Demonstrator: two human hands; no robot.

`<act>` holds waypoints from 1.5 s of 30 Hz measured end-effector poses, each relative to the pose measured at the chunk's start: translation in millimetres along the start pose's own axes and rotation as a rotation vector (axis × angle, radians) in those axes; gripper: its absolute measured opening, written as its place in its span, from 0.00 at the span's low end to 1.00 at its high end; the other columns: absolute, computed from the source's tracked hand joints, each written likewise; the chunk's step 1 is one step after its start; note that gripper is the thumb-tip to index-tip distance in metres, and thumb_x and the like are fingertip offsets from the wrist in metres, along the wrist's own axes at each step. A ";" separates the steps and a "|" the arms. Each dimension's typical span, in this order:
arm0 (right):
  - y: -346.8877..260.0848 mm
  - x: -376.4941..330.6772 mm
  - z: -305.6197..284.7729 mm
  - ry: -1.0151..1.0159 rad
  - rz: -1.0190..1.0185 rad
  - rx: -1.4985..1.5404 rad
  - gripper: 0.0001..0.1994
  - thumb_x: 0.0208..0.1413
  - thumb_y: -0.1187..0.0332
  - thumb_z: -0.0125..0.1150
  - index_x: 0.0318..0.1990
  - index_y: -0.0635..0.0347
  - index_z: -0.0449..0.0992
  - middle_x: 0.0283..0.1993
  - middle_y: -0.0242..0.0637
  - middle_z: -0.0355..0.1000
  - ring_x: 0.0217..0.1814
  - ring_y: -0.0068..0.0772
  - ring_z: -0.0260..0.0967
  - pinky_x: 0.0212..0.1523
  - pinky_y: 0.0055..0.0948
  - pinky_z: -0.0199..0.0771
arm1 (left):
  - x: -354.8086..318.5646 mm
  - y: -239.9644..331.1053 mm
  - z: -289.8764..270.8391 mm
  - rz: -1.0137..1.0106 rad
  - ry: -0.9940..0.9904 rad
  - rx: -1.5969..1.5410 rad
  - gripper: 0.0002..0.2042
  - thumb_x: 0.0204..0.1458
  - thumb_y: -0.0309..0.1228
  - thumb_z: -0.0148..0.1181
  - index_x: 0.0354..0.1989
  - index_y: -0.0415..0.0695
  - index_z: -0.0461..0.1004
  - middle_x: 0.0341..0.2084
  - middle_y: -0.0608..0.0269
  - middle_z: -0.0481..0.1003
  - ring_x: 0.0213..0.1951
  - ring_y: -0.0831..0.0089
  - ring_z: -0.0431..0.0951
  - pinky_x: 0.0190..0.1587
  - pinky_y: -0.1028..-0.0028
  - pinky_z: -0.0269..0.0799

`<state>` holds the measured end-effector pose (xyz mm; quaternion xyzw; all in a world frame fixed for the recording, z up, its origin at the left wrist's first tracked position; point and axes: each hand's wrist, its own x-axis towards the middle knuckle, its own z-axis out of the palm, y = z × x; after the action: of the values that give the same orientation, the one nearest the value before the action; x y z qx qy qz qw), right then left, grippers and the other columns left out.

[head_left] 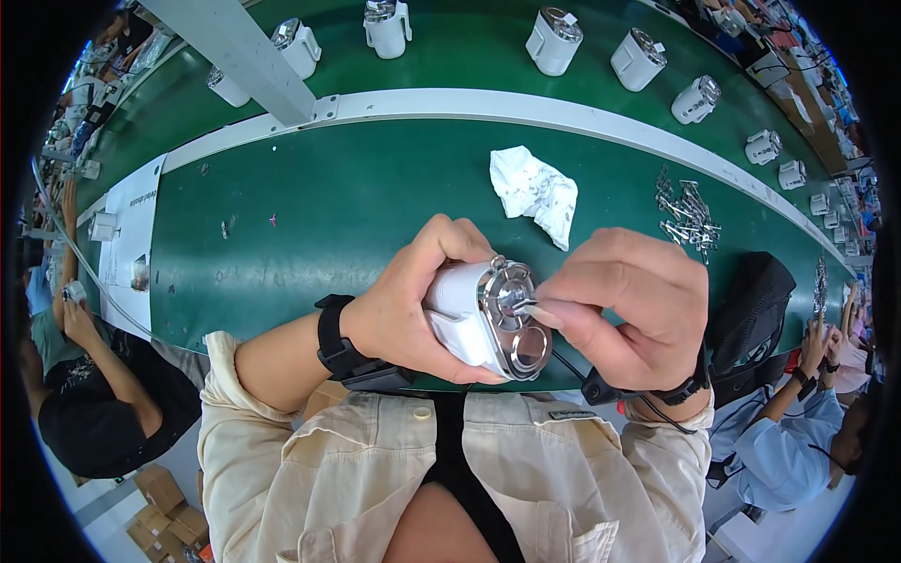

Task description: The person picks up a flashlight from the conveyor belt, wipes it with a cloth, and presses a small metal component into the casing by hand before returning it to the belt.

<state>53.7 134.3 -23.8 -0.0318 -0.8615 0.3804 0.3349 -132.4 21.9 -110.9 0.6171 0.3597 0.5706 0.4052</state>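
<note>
My left hand (413, 300) grips a white plastic device (465, 314) with a shiny round metal end plate (514, 319), held just above the near edge of the green workbench (319, 206). My right hand (629, 305) pinches a small metal part against the middle of that plate with thumb and forefinger. Both wrists wear black bands, and a thin black cable runs under my right wrist.
A crumpled white cloth (535, 192) lies ahead of my hands, a pile of small metal clips (688, 214) to the right. Several white devices (554, 39) ride the green conveyor behind a white rail. A black bag (755, 305) sits right; co-workers sit on both sides.
</note>
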 end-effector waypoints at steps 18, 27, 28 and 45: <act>34.7 3.7 -17.6 -0.249 -0.200 0.337 0.09 0.43 0.76 0.69 0.35 0.61 0.83 0.30 0.36 0.74 0.25 0.27 0.67 0.24 0.23 0.62 | 5.9 5.3 7.3 -0.136 -0.304 -0.251 0.40 0.24 0.32 0.83 0.43 0.45 0.57 0.38 0.61 0.67 0.38 0.74 0.68 0.41 0.73 0.66; -0.5 -11.0 -11.6 -0.080 0.219 0.195 0.06 0.42 0.79 0.69 0.30 0.62 0.82 0.27 0.36 0.73 0.22 0.28 0.68 0.22 0.23 0.64 | 7.3 2.6 10.7 -0.101 -0.214 -0.165 0.39 0.25 0.32 0.83 0.43 0.45 0.57 0.40 0.61 0.67 0.40 0.74 0.70 0.43 0.74 0.66; -1.2 -12.0 -11.4 -0.078 0.221 0.195 0.06 0.42 0.79 0.69 0.30 0.62 0.82 0.27 0.36 0.73 0.22 0.28 0.68 0.22 0.23 0.64 | 8.2 0.4 11.6 -0.099 -0.198 -0.180 0.39 0.25 0.32 0.83 0.43 0.45 0.57 0.40 0.61 0.67 0.40 0.74 0.70 0.43 0.74 0.67; -9.1 -15.4 4.5 -0.111 -0.313 -0.542 0.13 0.40 0.75 0.65 0.36 0.71 0.79 0.29 0.42 0.69 0.22 0.35 0.62 0.20 0.29 0.61 | 3.0 -10.3 9.8 -0.002 0.031 0.084 0.39 0.25 0.33 0.83 0.43 0.45 0.59 0.38 0.60 0.69 0.39 0.71 0.71 0.40 0.74 0.68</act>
<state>64.8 120.2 -28.3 0.0339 -0.9427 0.0822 0.3214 -122.2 28.0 -119.3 0.6244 0.3900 0.5642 0.3739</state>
